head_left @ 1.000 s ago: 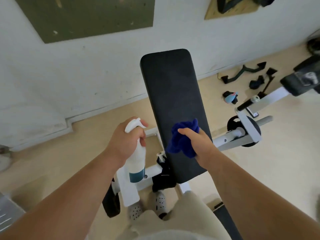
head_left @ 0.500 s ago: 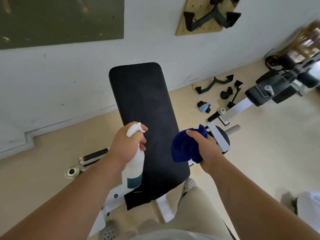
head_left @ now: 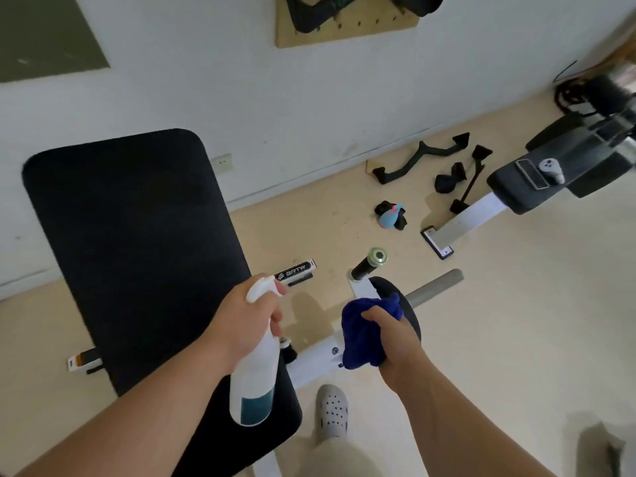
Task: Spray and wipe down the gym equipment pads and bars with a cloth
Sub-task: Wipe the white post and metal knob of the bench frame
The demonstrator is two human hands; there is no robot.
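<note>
Cloth (head_left: pixel 361 339) first: on my feed it is a bunched blue wad gripped in the right hand (head_left: pixel 395 342), fingers (head_left: pixel 373 316) curled tight round it, off to the right of the black pad (head_left: pixel 137 253). It hangs over the white frame bar (head_left: pixel 316 359) that runs out from under the pad's near right edge. I cannot tell whether the cloth touches that bar. The left hand (head_left: pixel 241 321) holds a white spray bottle (head_left: pixel 254 383) by its neck, fingers wrapped round it and one on the trigger. The bottle sits upright over the pad's near right corner, with a dark teal band low on its body. Right of the pad, beyond the cloth, I see a black disc (head_left: pixel 411 321), a grey bar (head_left: pixel 435 285) pointing away from the pad, and a short black grip (head_left: pixel 366 265) tilted upward. A pale perforated shoe (head_left: pixel 332 411) stands on the floor (head_left: pixel 516 339) below the cloth, just right of the pad's near end. Farther right of the pad, by the wall (head_left: pixel 309 115), loose black handles (head_left: pixel 420 160) lie on the floor. A wooden pegboard (head_left: pixel 344 32) hangs on the wall above them.
</note>
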